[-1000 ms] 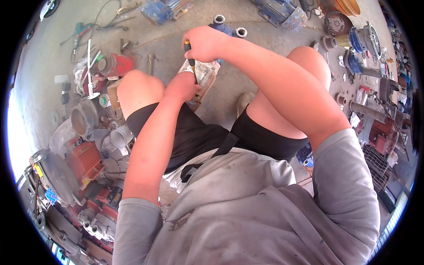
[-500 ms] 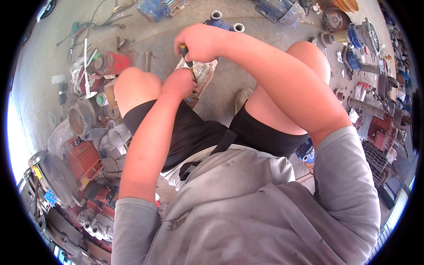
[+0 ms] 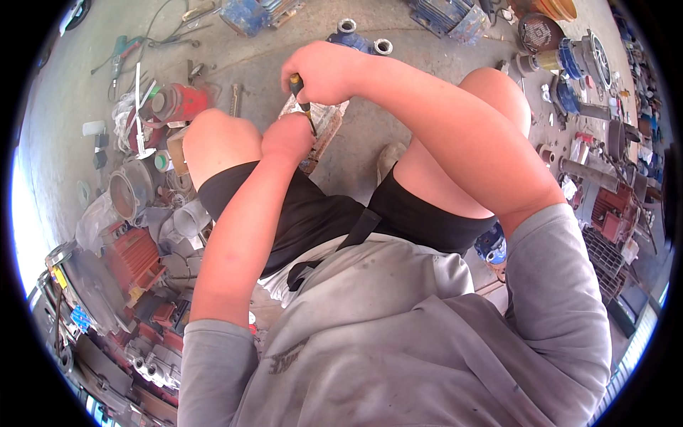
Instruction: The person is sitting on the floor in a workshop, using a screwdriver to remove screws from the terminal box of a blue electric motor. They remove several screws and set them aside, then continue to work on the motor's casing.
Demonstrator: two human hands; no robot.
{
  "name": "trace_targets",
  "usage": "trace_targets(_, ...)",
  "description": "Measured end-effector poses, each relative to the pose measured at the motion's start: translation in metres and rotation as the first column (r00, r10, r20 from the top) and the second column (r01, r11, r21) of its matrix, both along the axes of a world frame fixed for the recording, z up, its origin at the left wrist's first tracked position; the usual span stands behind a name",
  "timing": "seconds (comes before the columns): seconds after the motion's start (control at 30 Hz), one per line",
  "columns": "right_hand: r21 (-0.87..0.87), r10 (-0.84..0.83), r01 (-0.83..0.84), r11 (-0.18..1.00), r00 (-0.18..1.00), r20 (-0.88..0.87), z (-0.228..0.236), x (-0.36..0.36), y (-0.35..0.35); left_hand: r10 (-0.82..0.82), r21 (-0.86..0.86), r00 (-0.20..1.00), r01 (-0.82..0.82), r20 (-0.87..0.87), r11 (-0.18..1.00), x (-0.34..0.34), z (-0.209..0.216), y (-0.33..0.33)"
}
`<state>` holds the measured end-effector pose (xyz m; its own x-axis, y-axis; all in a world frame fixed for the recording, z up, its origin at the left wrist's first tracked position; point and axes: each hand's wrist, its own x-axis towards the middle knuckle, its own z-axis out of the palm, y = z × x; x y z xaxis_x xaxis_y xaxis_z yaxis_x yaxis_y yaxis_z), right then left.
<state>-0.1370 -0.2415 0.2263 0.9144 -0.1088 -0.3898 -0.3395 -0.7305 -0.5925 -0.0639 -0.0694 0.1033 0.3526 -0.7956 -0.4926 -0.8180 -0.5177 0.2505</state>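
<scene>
My right hand (image 3: 324, 71) is closed on a screwdriver (image 3: 296, 85) with a black and yellow handle, its shaft slanting down toward my left hand. Closed fingers of my left hand (image 3: 287, 137) sit close to the screwdriver's lower end; whatever they grip is hidden behind the hand. Beneath both hands, between my knees, lies a worn, pale-stained block (image 3: 329, 130) that looks like wood.
Blue pump-like castings (image 3: 348, 37) stand ahead on the concrete floor. To the left are a red round machine part (image 3: 178, 103), a white caliper (image 3: 140, 121) and a green power tool (image 3: 122, 51). Motors and metal parts, including a red motor (image 3: 613, 212), crowd the right side.
Both hands stay almost in place. The right hand and screwdriver have shifted very slightly downward, and the left hand has turned a little.
</scene>
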Motion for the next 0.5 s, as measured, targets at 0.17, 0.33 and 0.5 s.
trace_targets(0.17, -0.002, -0.020, 0.020, 1.000, 0.996, 0.082, -0.005, -0.003, -0.002, -0.038, 0.085, 0.999, 0.039, -0.017, 0.996, -0.001, 0.008, -0.003)
trace_targets(0.33, 0.027, -0.068, 0.069, 0.997, 0.998, -0.017, 0.008, -0.003, -0.002, -0.053, 0.132, 0.999, 0.052, 0.002, 0.990, -0.005, 0.027, -0.008)
trace_targets(0.5, -0.048, -0.054, 0.054, 0.997, 0.999, -0.001, -0.002, -0.005, -0.006, -0.060, 0.170, 0.998, 0.063, -0.022, 0.983, -0.006, 0.030, -0.012)
